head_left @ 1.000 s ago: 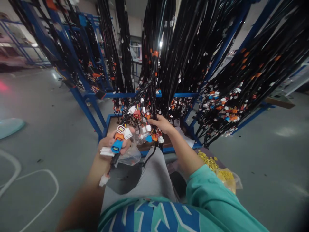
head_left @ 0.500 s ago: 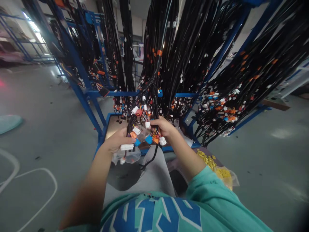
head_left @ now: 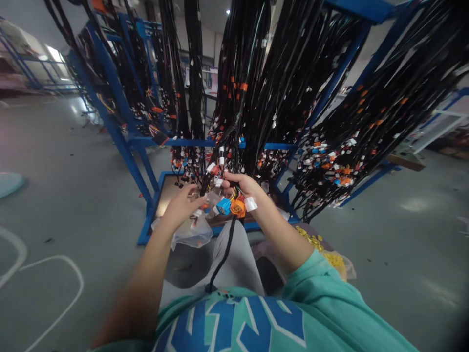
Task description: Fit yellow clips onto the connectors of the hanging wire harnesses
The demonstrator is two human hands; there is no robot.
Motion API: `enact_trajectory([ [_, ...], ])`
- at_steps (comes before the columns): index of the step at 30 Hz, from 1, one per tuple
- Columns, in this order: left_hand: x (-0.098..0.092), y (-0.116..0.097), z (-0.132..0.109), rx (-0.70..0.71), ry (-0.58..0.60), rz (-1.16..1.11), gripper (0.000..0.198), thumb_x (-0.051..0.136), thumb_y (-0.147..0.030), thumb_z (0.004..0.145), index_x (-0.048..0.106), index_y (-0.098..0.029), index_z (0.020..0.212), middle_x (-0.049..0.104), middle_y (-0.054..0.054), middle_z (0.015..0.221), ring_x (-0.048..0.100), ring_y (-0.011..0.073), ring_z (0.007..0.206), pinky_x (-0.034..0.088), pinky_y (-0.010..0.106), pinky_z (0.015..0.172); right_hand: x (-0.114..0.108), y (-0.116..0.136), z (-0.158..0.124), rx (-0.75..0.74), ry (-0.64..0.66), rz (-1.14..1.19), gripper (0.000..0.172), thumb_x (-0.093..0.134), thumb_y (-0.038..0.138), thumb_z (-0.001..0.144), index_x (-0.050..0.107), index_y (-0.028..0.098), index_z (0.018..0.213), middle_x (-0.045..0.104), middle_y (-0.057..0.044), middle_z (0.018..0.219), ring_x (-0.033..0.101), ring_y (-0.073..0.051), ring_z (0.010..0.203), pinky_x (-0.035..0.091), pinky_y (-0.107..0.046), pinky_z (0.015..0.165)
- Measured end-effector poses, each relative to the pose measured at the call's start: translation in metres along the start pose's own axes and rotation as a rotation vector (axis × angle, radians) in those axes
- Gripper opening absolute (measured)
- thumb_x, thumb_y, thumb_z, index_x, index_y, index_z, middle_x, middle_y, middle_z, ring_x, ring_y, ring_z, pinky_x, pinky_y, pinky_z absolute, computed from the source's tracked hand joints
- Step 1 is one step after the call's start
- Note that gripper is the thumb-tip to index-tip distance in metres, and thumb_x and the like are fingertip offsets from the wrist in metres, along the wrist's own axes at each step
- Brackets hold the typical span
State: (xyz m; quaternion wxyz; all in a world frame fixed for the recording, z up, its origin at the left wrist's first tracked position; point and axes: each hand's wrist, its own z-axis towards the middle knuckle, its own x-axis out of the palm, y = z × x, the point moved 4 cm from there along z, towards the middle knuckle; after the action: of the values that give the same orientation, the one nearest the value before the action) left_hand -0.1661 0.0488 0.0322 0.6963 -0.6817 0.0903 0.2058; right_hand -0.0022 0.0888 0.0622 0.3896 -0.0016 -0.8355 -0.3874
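Note:
My right hand [head_left: 244, 186] is closed round wires of a black harness that hangs from the rack. Below its fingers dangle a blue connector [head_left: 223, 206], an orange connector [head_left: 238, 208] and a white connector [head_left: 250, 204]. Above the fingertips are a white connector [head_left: 222, 155] and a red one [head_left: 213, 169]. My left hand [head_left: 183, 205] is to the left with thumb and fingers apart, near small connectors and a clear plastic bag [head_left: 194, 232]. A black cable [head_left: 227, 249] runs down over my leg.
A blue metal rack [head_left: 139, 142] carries many hanging black harnesses [head_left: 286, 88]. More harness ends with coloured connectors [head_left: 330, 161] hang at the right. Yellow small parts [head_left: 331, 256] lie in a bag and on a stool by my right arm. The rack's base tray [head_left: 166, 195] is below my hands.
My left hand has opened and let go of the white and orange connectors it held. My right hand has shifted slightly left and up. The black cable now hangs lower.

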Motion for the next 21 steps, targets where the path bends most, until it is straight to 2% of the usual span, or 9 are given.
enact_trajectory([
  [2, -0.006, -0.006, -0.003, 0.05, -0.125, 0.018, 0.035, 0.068, -0.035, 0.065, 0.063, -0.018, 0.096, 0.067, 0.01, 0.104, 0.061, 0.0272, 0.099, 0.043, 0.042, 0.091, 0.004, 0.002, 0.001, -0.032, -0.019, 0.011, 0.027, 0.033, 0.026, 0.097, 0.042, 0.017, 0.073, 0.047, 0.006, 0.047, 0.038, -0.005, 0.031, 0.033, -0.015, 0.032],
  [4, -0.007, -0.013, -0.008, 0.092, -0.143, -0.102, 0.03, 0.067, -0.035, 0.067, 0.064, -0.017, 0.091, 0.068, 0.008, 0.095, 0.062, 0.0242, 0.093, 0.046, 0.038, 0.087, 0.009, 0.005, 0.002, -0.066, -0.05, 0.013, 0.027, 0.031, 0.025, 0.098, 0.042, 0.017, 0.075, 0.047, 0.007, 0.048, 0.038, -0.005, 0.031, 0.032, -0.015, 0.032],
  [7, 0.003, -0.024, -0.018, 0.067, -0.01, -0.352, 0.028, 0.067, -0.034, 0.068, 0.065, -0.016, 0.089, 0.067, 0.004, 0.079, 0.063, 0.0182, 0.075, 0.049, 0.032, 0.074, 0.016, 0.007, 0.003, -0.088, -0.098, 0.015, 0.029, 0.028, 0.027, 0.099, 0.041, 0.018, 0.075, 0.046, 0.007, 0.048, 0.038, -0.005, 0.031, 0.032, -0.015, 0.032],
  [9, 0.012, -0.03, -0.024, -0.006, 0.087, -0.508, 0.025, 0.069, -0.031, 0.067, 0.066, -0.015, 0.087, 0.067, 0.002, 0.073, 0.061, 0.0155, 0.066, 0.049, 0.03, 0.068, 0.02, 0.007, 0.003, -0.082, -0.1, 0.023, 0.031, 0.027, 0.029, 0.099, 0.04, 0.018, 0.074, 0.046, 0.007, 0.048, 0.038, -0.005, 0.031, 0.033, -0.015, 0.033],
  [12, 0.024, -0.035, -0.03, -0.141, 0.188, -0.771, 0.016, 0.069, -0.026, 0.069, 0.067, -0.014, 0.08, 0.067, 0.002, 0.073, 0.061, 0.0147, 0.064, 0.051, 0.03, 0.065, 0.024, 0.005, 0.003, -0.083, -0.034, 0.061, 0.034, 0.024, 0.031, 0.1, 0.042, 0.017, 0.074, 0.047, 0.006, 0.049, 0.039, -0.005, 0.033, 0.035, -0.014, 0.033],
  [14, 0.029, -0.037, -0.03, -0.227, 0.251, -0.922, 0.013, 0.064, -0.026, 0.076, 0.067, -0.014, 0.081, 0.068, 0.003, 0.074, 0.062, 0.0151, 0.063, 0.052, 0.03, 0.062, 0.026, 0.005, 0.003, -0.104, 0.033, 0.102, 0.038, 0.02, 0.032, 0.1, 0.044, 0.016, 0.076, 0.048, 0.005, 0.052, 0.039, -0.004, 0.034, 0.034, -0.012, 0.033],
  [18, 0.038, -0.038, -0.029, -0.381, 0.393, -1.113, 0.033, 0.04, -0.034, 0.093, 0.067, -0.015, 0.089, 0.069, 0.005, 0.074, 0.064, 0.0155, 0.062, 0.053, 0.029, 0.059, 0.028, 0.001, 0.0, -0.138, 0.132, 0.185, 0.041, 0.019, 0.035, 0.1, 0.048, 0.015, 0.079, 0.052, 0.001, 0.059, 0.044, -0.004, 0.041, 0.034, -0.011, 0.033],
  [21, 0.042, -0.042, -0.03, -0.423, 0.495, -1.215, 0.046, 0.028, -0.04, 0.096, 0.066, -0.015, 0.091, 0.067, 0.005, 0.069, 0.065, 0.0159, 0.064, 0.054, 0.03, 0.066, 0.028, -0.001, -0.001, -0.167, 0.147, 0.21, 0.04, 0.021, 0.035, 0.099, 0.05, 0.015, 0.082, 0.056, -0.002, 0.065, 0.048, -0.007, 0.046, 0.037, -0.013, 0.036],
])
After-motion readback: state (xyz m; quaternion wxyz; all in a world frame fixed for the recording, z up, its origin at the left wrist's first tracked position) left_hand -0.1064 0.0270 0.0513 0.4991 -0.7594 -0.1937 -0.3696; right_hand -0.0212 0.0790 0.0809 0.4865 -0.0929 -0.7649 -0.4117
